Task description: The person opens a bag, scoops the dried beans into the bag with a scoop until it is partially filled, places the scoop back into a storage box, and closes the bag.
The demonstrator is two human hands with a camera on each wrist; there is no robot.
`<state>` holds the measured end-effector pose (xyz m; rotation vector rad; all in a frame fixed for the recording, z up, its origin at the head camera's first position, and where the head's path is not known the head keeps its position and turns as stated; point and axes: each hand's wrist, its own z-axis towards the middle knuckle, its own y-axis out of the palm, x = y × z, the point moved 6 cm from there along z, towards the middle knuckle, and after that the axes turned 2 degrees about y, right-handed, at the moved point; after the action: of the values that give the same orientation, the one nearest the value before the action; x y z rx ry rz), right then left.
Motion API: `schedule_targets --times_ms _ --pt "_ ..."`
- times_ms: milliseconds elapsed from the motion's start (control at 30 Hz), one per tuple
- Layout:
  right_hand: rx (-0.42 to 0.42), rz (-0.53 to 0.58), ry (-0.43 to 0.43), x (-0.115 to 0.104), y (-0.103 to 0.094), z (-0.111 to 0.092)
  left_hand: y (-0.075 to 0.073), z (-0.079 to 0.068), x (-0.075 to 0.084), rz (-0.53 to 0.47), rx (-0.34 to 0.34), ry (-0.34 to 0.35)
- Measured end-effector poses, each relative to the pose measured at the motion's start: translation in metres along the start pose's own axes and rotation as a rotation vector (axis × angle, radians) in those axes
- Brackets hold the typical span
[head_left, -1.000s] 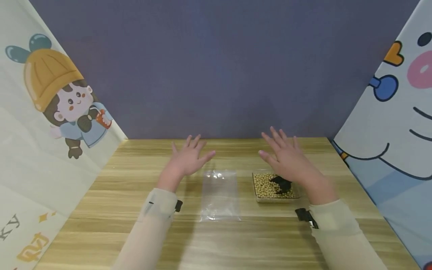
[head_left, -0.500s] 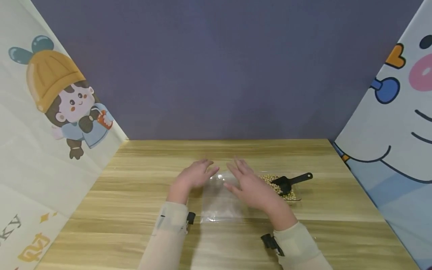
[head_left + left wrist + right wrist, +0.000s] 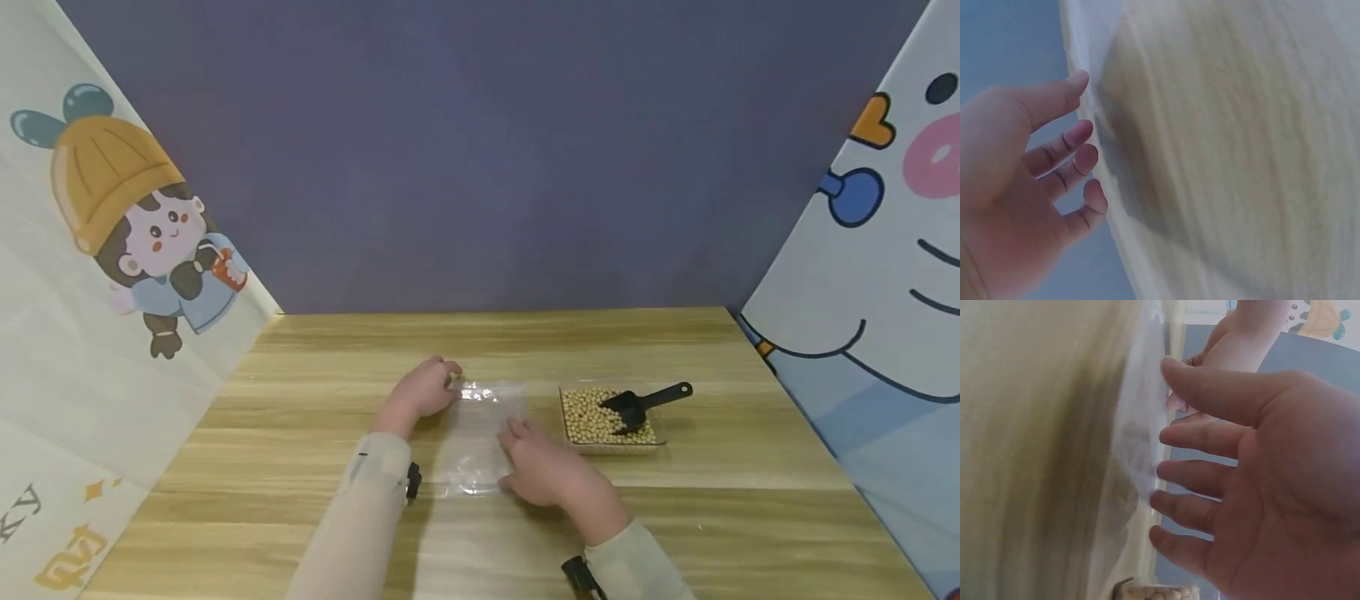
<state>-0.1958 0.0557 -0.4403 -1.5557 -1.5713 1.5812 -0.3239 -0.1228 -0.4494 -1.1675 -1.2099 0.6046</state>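
A clear flat plastic bag (image 3: 478,437) lies on the wooden table in the head view. At its far left corner is my left hand (image 3: 422,392), fingers loosely bent; the left wrist view shows a gap between the thumb (image 3: 1054,100) and the other fingers. My right hand (image 3: 551,468) reaches over the bag's right side. In the right wrist view its fingers (image 3: 1191,478) are nearly straight, with the tips right at the bag (image 3: 1138,419). Beyond that hand, a clear box (image 3: 615,449) holds yellow beans (image 3: 585,417) with a black scoop (image 3: 633,408) resting in them.
The wooden table (image 3: 750,533) runs back to a dark grey-blue panel (image 3: 480,167). Printed white cloths stand at the left (image 3: 52,400) and right (image 3: 847,308) sides. The scoop's handle sticks out past the box's right rim.
Both hands have come down from above the table to the bag. The right hand has swung left from over the bean box, uncovering the scoop; the left has moved slightly right and nearer.
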Motion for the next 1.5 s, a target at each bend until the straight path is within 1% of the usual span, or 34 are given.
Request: schedule_targets --times_ms 133,200,300,400,500,633,867,1000,1233,1367,1500 --pt "-0.018 -0.025 0.017 0.0 0.004 -0.001 0.001 0.005 -0.004 -0.042 -0.042 0.029" --pt "-0.007 -0.043 0.012 -0.001 0.004 -0.001 0.0 0.007 -0.007 -0.077 -0.063 0.025" --pt "0.017 -0.067 -0.01 -0.006 0.005 0.0 -0.002 0.008 -0.013 -0.135 -0.088 -0.008" --pt "0.025 -0.092 -0.026 -0.009 0.008 0.002 -0.002 0.008 -0.018 -0.175 -0.086 -0.022" --pt "0.019 -0.115 -0.016 -0.01 0.01 0.002 -0.001 0.007 -0.019 -0.218 -0.089 -0.017" --pt "0.009 -0.127 0.002 -0.009 0.012 0.001 0.002 0.008 -0.017 -0.222 -0.093 -0.003" --pt "0.018 -0.133 0.02 -0.005 0.012 0.0 0.007 0.014 -0.014 -0.162 -0.079 0.025" --pt "0.025 -0.145 0.036 -0.005 0.01 0.001 0.009 0.016 -0.013 -0.171 -0.07 0.033" --pt "0.022 -0.16 0.029 -0.007 0.011 0.0 0.009 0.013 -0.016 -0.22 -0.062 0.006" --pt "0.025 -0.18 0.028 -0.007 0.012 -0.001 0.011 0.011 -0.015 -0.218 -0.034 0.005" --pt "0.026 -0.179 0.023 -0.007 0.012 0.0 0.009 0.009 -0.012 -0.211 -0.003 0.002"
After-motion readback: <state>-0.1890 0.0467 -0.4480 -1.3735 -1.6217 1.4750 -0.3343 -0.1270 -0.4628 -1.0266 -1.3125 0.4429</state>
